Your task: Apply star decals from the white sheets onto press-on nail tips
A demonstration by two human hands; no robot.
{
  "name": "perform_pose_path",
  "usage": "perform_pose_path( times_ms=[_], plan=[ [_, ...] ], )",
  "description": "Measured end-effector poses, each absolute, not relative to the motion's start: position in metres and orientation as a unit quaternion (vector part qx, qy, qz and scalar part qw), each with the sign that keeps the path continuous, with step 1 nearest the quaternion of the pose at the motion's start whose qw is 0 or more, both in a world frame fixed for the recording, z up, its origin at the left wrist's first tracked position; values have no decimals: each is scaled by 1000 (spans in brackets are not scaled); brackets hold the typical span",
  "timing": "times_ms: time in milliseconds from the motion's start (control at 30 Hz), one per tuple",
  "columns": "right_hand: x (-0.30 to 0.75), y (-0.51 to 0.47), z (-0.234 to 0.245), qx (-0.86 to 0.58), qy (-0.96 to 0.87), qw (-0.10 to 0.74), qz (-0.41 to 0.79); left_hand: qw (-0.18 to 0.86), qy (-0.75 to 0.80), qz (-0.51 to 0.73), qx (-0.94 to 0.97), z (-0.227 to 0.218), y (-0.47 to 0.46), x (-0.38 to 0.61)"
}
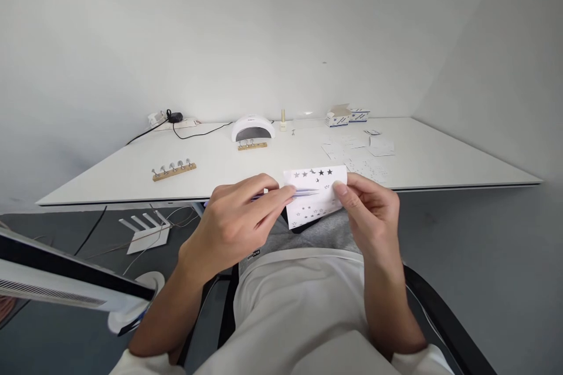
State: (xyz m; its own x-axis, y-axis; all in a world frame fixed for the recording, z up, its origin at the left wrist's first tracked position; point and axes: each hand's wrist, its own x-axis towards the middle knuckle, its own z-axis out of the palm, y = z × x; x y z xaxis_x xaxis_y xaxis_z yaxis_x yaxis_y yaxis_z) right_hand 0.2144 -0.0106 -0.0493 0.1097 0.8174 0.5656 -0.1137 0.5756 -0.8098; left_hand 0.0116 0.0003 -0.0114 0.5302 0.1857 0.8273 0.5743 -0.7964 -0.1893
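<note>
My right hand (pixel 372 205) pinches the right edge of a small white sticker sheet (pixel 314 194) printed with dark and pale stars, held above my lap in front of the table edge. My left hand (pixel 240 220) is closed on thin metal tweezers (pixel 303 192), whose tips lie across the middle of the sheet. Both hands are close together, just below the white table (pixel 440 161).
On the table stand a white nail lamp (pixel 253 128), two wooden strips with nail stands (pixel 173 170) (pixel 252 145), loose sticker sheets (pixel 363 155), small boxes (pixel 347 116) and a power strip with cables (pixel 173 120). A white router (pixel 145 231) lies on the floor. A white lamp head (pixel 65 281) juts in at the left.
</note>
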Motion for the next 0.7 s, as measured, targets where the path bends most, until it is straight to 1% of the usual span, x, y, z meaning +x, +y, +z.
perform_pose_path(
  times_ms=[367, 567, 700],
  plan=[
    [214, -11, -50, -343, -550, 691, 321, 226, -224, -444, -838, -9, 0, 10],
    [214, -11, -50, -316, -550, 695, 338, 227, -228, -446, -835, -9, -1, 10],
    [214, -12, -50, -325, -546, 696, 334, 217, -228, -449, -837, -8, -1, 10]
  ],
)
